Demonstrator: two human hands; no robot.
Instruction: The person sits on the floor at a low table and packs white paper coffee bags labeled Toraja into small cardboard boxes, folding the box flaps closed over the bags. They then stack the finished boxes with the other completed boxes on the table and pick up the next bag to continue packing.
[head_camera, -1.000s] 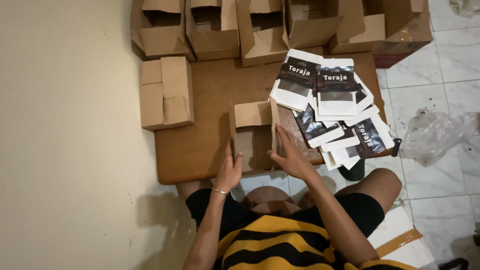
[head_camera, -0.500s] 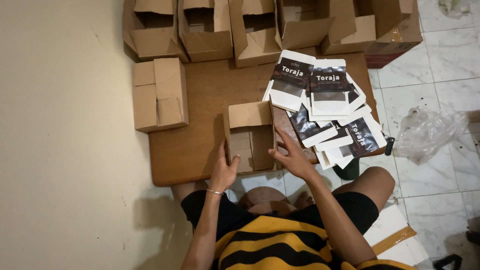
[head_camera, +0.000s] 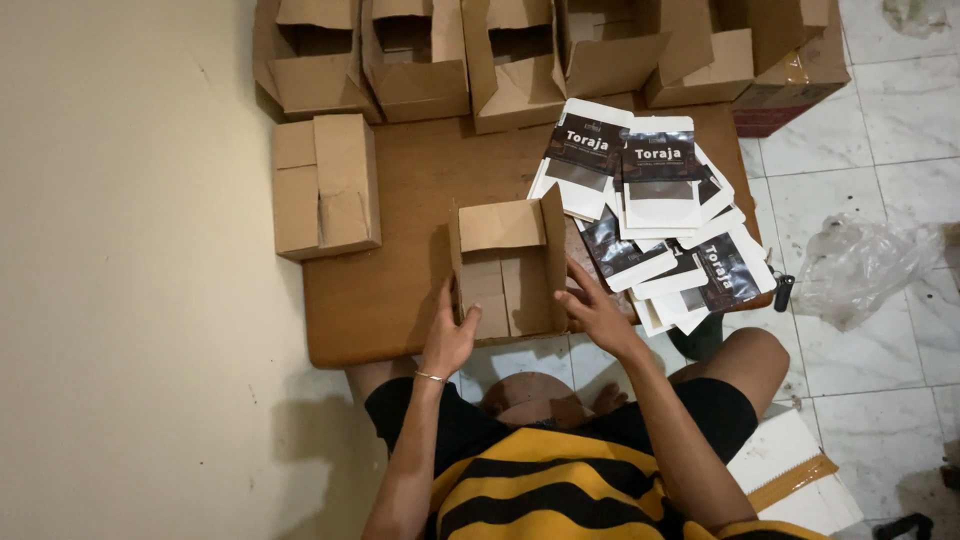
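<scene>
While both hands grip small cardboard box (head_camera: 508, 268) on counter (head_camera: 400, 200): left hand (head_camera: 450, 335) fingers spread, pressed on box's near-left corner; right hand (head_camera: 596, 312) fingers apart, flat against box's right wall. Box open, flaps up, directly ahead of hands. Pile of black-and-white pouches (head_camera: 660, 215) just right of right hand. Closed folded box (head_camera: 325, 185) left of left hand. Row of open boxes (head_camera: 500, 50) far beyond. Crumpled plastic bag (head_camera: 865, 265) on floor, well right.
</scene>
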